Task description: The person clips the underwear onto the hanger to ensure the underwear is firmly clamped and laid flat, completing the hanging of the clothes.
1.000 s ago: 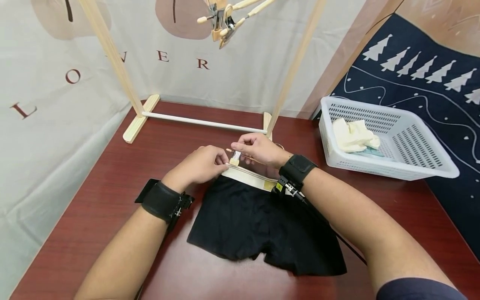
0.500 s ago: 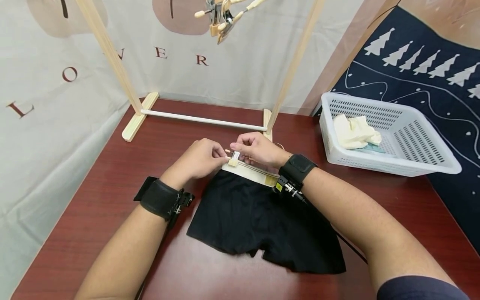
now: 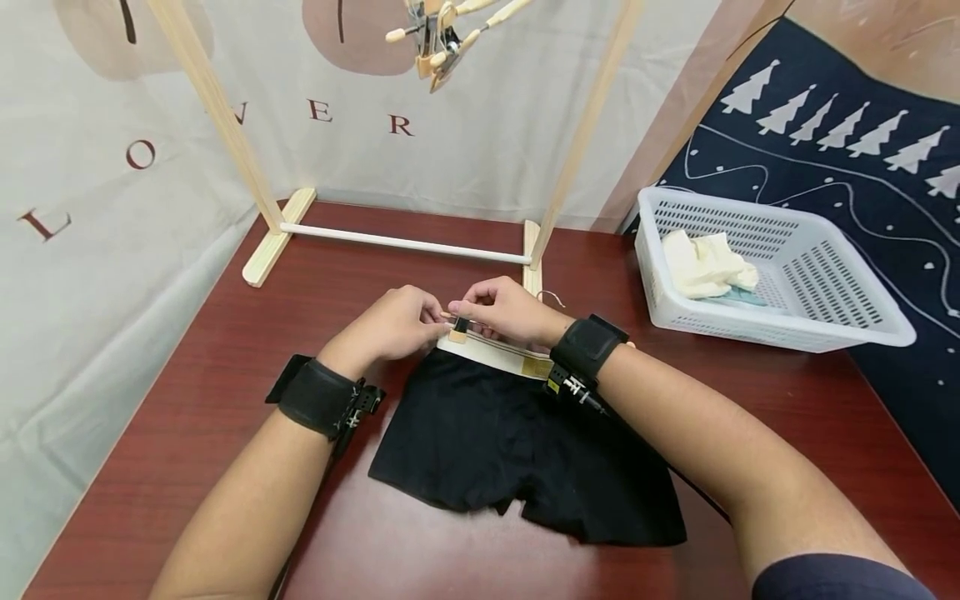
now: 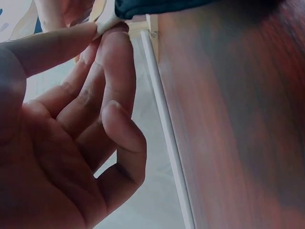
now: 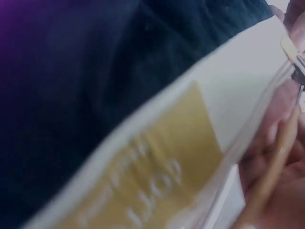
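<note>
Black boxer shorts [image 3: 517,450] with a cream waistband [image 3: 510,357] lie flat on the red-brown table [image 3: 225,350]. My left hand [image 3: 433,317] pinches the waistband's left end; the left wrist view shows thumb and fingertips [image 4: 112,36] closed on the cream edge. My right hand [image 3: 471,312] holds a thin wooden clip hanger, whose clip [image 3: 458,328] sits at the waistband's top edge between both hands. In the right wrist view the waistband's gold label [image 5: 143,176] fills the frame, with the hanger's wooden bar [image 5: 272,174] beside my fingers. Whether the clip bites the fabric is hidden.
A wooden drying rack stands behind the shorts, its white bottom rod [image 3: 405,243] close past my hands. Another clip hanger [image 3: 438,33] hangs from its top. A white plastic basket [image 3: 780,283] holding cream cloth [image 3: 705,265] sits at the right. Cloth backdrops close in left and behind.
My right hand has brought the clip down from above the waistband onto its top edge. Both hands shifted slightly; the left keeps its pinch.
</note>
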